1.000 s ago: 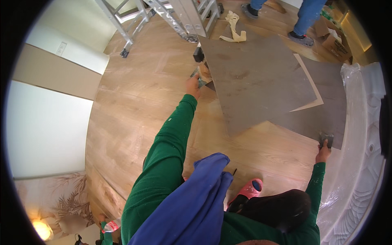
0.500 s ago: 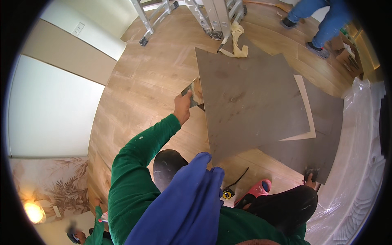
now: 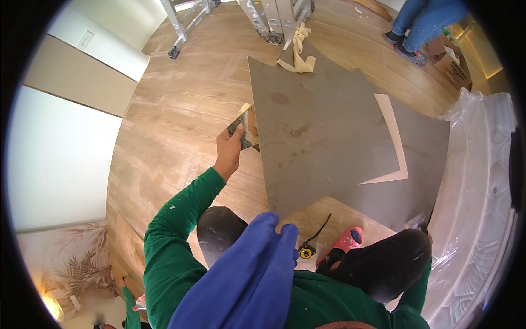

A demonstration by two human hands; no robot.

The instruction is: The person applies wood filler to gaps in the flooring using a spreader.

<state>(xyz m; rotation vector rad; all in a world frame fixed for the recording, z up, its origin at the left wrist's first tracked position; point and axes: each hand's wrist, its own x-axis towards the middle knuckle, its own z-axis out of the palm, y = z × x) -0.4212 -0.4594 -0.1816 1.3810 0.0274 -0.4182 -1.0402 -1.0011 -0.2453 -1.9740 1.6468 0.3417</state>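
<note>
Fingers of left hand wrapped tight round handle of a putty knife, blade pointing up and away, its edge touching the left border of a big grey sheet lying flat on the wood floor. Green sleeve runs back from that hand to the lower edge. Right hand is mostly hidden behind the dark-trousered knee at lower right; only a small grey tool shows there at the sheet's near-right corner, so can't tell how those fingers sit. Near the knees: yellow tape measure w/ black strap on the floor, just beside a pink sandal. Blue cloth hangs in front of the chest. Farther out, crumpled tan strip at sheet's far edge by ladder feet; another person's legs in jeans top right; clear plastic sheeting along the right.
</note>
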